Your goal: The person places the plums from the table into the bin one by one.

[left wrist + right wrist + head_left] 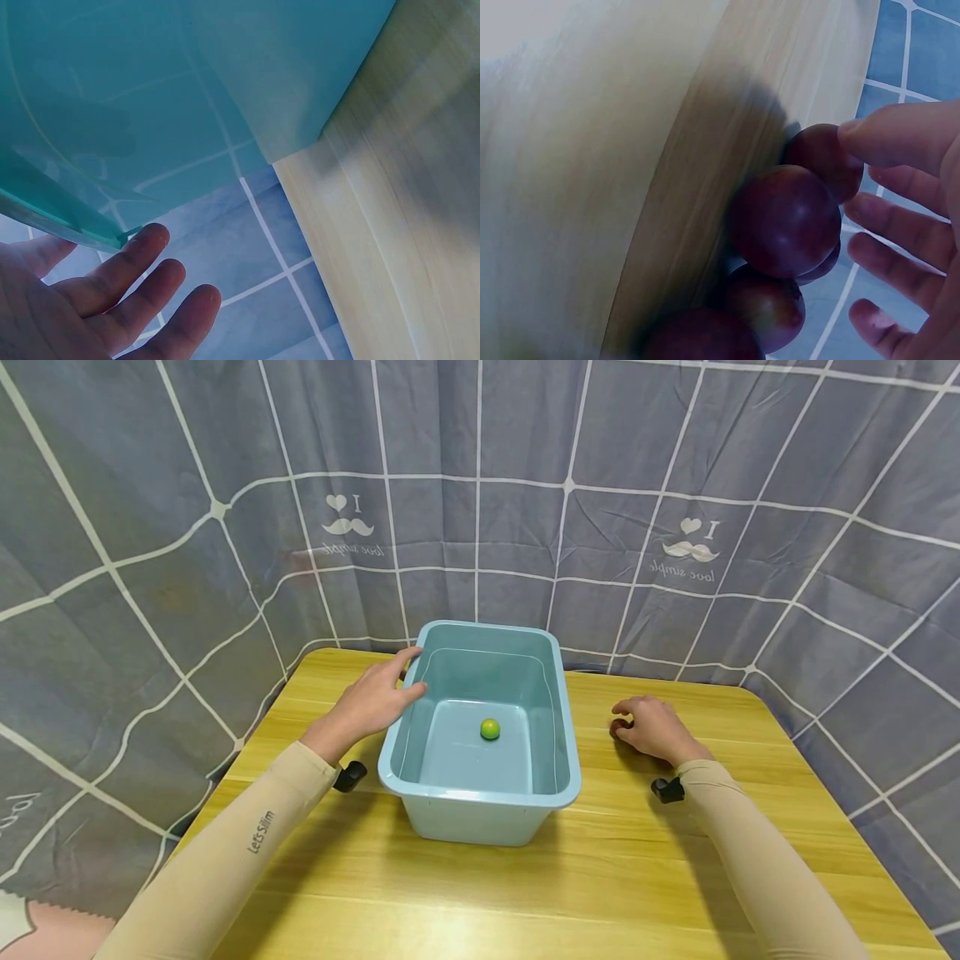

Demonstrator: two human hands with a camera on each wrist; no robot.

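A light blue plastic basin (480,806) stands on the wooden table, with a small yellow-green ball-like thing (490,729) on its floor. My left hand (375,697) is at the basin's left rim, thumb reaching over the edge; in the left wrist view its fingers (196,307) are spread, nearly straight, just outside the wall. To the right of the basin, my right hand (656,729) bends low over the table. Its thumb and index finger pinch one of the round dark red grapes (784,221), bunched together and mostly hidden under the hand in the head view.
A grey curtain (517,527) with white grid lines hangs close behind the table and along both sides. The yellow wooden table (457,893) extends in front of the basin and to its right. A black camera (350,776) sits at the left wrist, another (667,790) at the right.
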